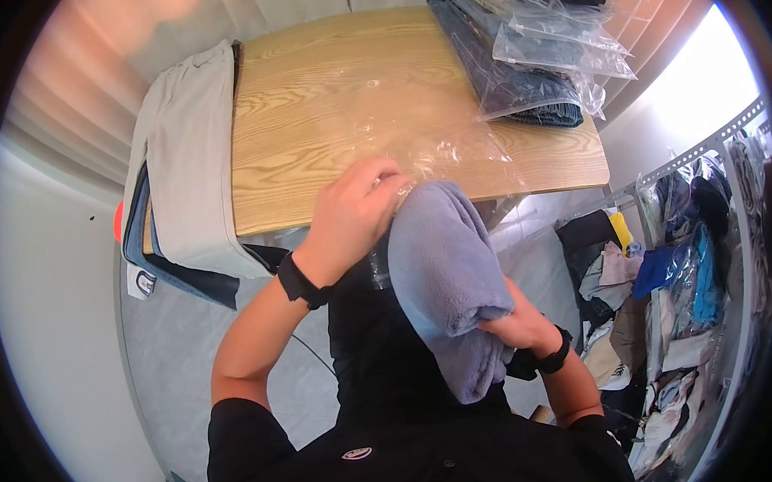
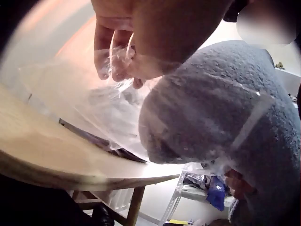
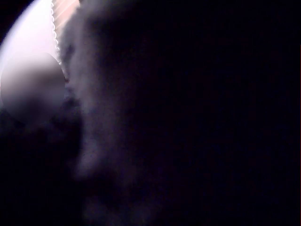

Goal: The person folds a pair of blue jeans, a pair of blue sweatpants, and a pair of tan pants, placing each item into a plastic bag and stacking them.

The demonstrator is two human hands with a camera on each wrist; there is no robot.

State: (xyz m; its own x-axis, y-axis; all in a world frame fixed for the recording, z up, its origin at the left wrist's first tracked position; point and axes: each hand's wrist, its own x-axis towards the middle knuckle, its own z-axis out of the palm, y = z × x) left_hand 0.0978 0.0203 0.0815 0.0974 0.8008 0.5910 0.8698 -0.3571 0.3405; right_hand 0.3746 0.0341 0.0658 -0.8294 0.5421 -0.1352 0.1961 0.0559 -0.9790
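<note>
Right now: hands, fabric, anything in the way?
Left hand holding clear plastic film. Right hand gripping folded grey-blue plush fabric. Film overlaps fabric's far end. Right wrist view mostly dark.

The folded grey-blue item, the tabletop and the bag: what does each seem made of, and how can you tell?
Folded item: probably soft fleece, matte; fuzzy pile.
Tabletop: wood or wood-look laminate, satin; visible grain.
Bag: clear, glossy plastic film, judging by see-through wrinkles and bright glints.
</note>
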